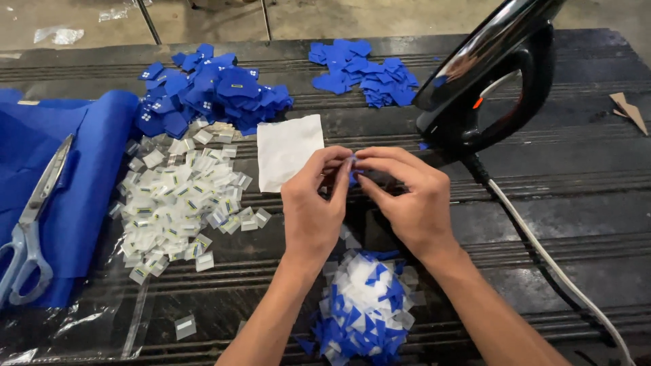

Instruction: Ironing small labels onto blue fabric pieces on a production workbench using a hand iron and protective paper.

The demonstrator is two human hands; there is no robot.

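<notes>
My left hand and my right hand meet above the dark slatted table, both pinching one small blue fabric piece between fingertips. Just beyond the fingers lies a white square of cloth. Below my wrists sits a heap of white and blue scraps. A spread of small white labels lies left of my left hand. Two piles of blue fabric pieces rest farther back, one at left and one at centre.
A black iron stands on its heel at the right, its white cord running toward the near right corner. Blue cloth with scissors on it covers the left edge. Brown paper scraps lie far right.
</notes>
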